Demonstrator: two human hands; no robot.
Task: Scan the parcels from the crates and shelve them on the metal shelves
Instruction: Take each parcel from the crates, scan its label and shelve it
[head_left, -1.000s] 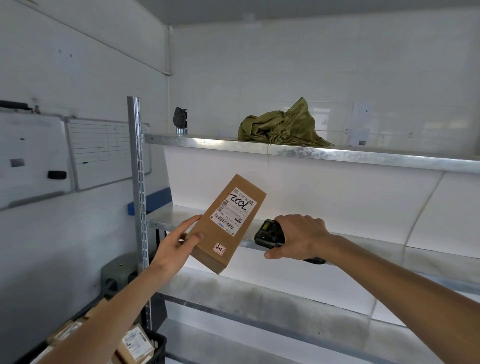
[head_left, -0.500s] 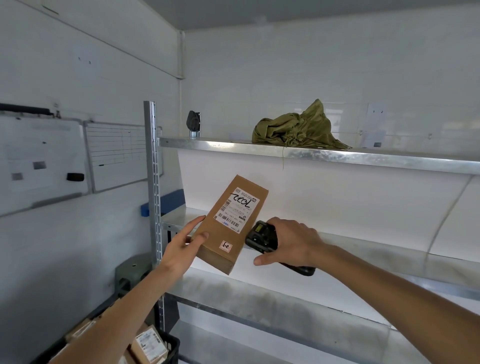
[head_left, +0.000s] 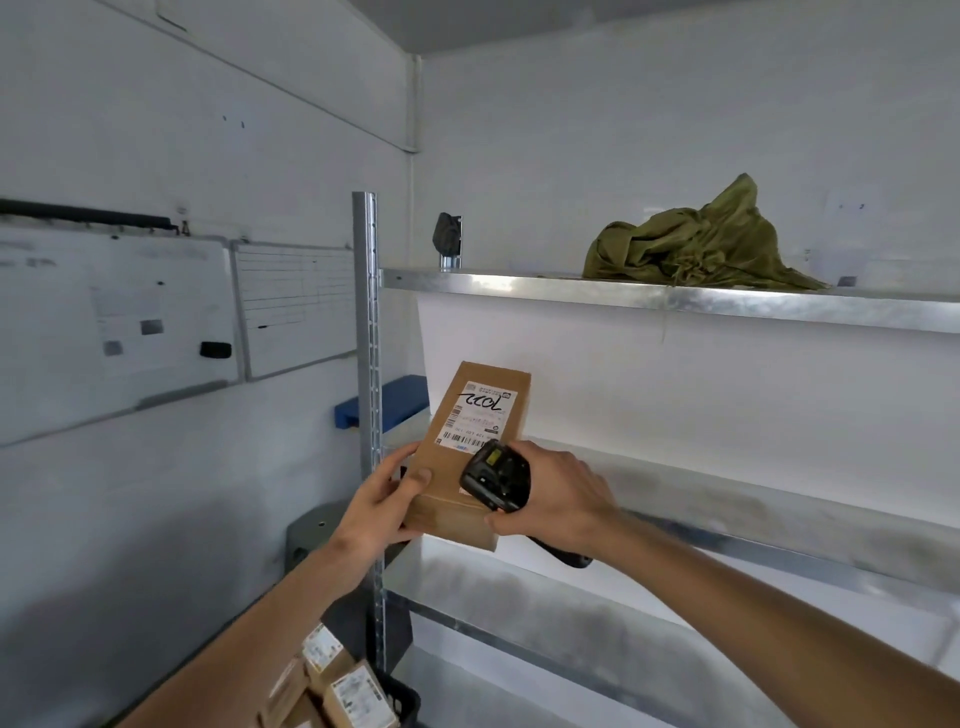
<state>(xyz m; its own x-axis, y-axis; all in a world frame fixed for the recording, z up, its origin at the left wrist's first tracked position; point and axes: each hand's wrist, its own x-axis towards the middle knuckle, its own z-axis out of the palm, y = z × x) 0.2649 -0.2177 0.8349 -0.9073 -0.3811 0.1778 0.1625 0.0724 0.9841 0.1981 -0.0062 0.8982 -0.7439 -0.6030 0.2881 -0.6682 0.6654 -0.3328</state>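
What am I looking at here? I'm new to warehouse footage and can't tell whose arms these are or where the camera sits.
There is no machine here: a person wears one wide-angle camera on the head, so you look forward and down along their own bare arms. The left hand holds a brown cardboard parcel with a white barcode label. The right hand has its grip round a black handheld scanner, held right against the parcel's front, just below the label. Behind them stand grey metal shelves; on the top one lie a crumpled olive-green cloth and a small dark object I cannot identify. At the bottom, a black crate holds more labelled cardboard parcels. Whiteboards hang on the left wall.
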